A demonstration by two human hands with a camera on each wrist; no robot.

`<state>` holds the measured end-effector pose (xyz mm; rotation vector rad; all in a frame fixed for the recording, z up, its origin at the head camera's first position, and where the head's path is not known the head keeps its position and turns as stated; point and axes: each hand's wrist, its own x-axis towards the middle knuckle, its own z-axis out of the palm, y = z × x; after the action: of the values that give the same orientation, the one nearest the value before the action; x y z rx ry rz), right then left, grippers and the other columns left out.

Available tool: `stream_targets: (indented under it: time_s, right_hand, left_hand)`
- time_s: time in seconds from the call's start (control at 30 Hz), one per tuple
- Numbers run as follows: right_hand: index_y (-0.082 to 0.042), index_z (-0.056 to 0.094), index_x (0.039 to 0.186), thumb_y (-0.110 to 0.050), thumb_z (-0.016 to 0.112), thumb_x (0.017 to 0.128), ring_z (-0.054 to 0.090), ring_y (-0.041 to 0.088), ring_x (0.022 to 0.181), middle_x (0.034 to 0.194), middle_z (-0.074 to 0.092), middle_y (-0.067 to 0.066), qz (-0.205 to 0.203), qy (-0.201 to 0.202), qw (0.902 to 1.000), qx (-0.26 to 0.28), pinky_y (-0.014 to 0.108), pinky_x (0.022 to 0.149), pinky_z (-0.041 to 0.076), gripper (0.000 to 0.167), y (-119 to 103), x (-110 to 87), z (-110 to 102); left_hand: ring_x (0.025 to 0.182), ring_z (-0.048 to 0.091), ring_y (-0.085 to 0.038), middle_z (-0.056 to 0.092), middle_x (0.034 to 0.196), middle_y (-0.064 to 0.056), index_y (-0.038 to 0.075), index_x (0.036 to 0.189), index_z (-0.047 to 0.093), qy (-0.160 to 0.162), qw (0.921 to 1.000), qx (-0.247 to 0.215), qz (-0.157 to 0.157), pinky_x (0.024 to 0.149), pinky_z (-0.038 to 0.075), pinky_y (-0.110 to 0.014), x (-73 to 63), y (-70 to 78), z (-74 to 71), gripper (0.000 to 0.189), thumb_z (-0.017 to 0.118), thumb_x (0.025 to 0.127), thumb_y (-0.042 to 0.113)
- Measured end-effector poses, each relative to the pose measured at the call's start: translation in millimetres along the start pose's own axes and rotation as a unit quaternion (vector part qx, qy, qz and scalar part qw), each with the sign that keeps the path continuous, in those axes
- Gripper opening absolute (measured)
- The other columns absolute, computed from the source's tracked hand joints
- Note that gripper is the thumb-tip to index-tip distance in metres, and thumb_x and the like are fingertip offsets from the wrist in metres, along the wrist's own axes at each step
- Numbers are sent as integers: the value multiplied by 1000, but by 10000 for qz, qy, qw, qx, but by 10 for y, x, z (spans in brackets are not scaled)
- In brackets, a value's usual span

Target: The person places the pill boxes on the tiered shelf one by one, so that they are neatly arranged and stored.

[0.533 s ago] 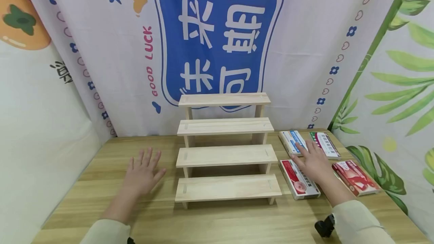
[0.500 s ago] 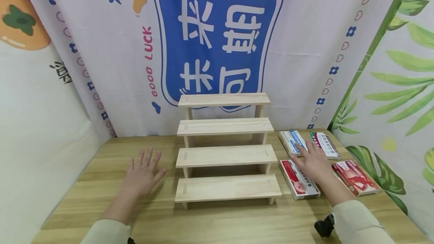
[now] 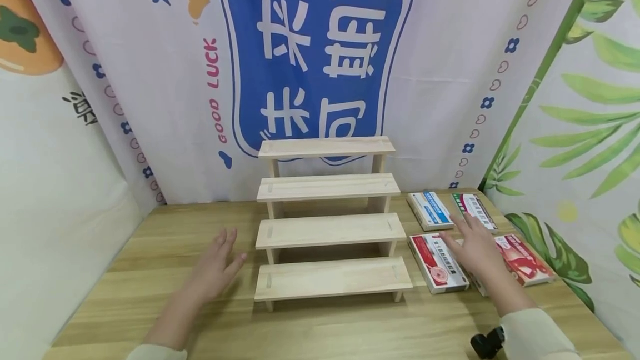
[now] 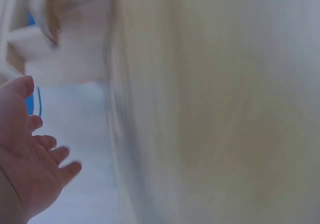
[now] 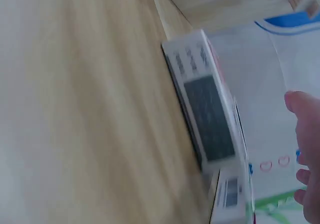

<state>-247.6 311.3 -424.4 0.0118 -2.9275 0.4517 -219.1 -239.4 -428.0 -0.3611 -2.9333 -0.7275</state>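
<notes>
A stepped wooden rack with several narrow shelves stands mid-table. To its left hovers my left hand, fingers loosely extended and holding nothing; the left wrist view shows its bare palm. On the rack's other side, my right hand hangs over a group of flat medicine boxes, also holding nothing. A red-and-white box lies nearest the rack, a blue-and-white box behind it. A green-and-white box and a red box lie farther right. One more box is mostly hidden under my right hand.
The wood-grain table ends at a printed cloth backdrop behind the rack. A white cloth hangs at the left and a leaf-patterned cloth at the right. A black device is strapped near my right wrist.
My left hand has turned from palm-down onto its side, thumb toward the rack. My right hand has tilted and shifted slightly right, uncovering more of the red-and-white box. The head view has shifted slightly.
</notes>
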Motion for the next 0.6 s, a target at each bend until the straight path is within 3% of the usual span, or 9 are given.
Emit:
stream_targets:
  time_s: [0.07, 0.2, 0.37, 0.6]
  right_hand:
    - [-1, 36, 148, -55, 43, 100, 23, 61, 134, 152, 22, 38, 256, 144, 9992, 279, 78, 105, 24, 73, 100, -67, -28]
    - [3, 40, 143, -49, 46, 100, 30, 60, 129, 146, 31, 40, 652, 579, 9931, 783, 76, 101, 30, 68, 333, -211, -45]
    - [8, 41, 139, -41, 51, 100, 30, 61, 127, 142, 33, 41, 980, 977, 9850, 1032, 74, 100, 30, 64, 677, -388, -62]
    - [12, 24, 146, -54, 47, 97, 19, 69, 125, 141, 14, 50, 1917, 181, 9778, 829, 80, 99, 26, 85, 1090, -589, -54]
  left_hand:
    - [144, 17, -53, 12, 159, -30, -2, 154, 18, -21, 9954, -950, -73, 116, 20, -67, -69, 73, 29, 70, 42, 104, 41]
    - [142, 32, -45, 26, 157, -26, -3, 152, 24, 13, 9694, -2428, -350, 116, 30, -55, -200, 216, 113, 66, 47, 104, 36]
    - [137, 42, -43, 38, 151, -26, -9, 145, 35, 130, 9404, -3353, -556, 110, 42, -42, -343, 359, 258, 59, 56, 100, 23]
    - [132, 49, -40, 44, 148, -22, -8, 139, 46, 322, 9029, -4158, -1045, 100, 51, -22, -432, 428, 460, 56, 69, 90, 7]
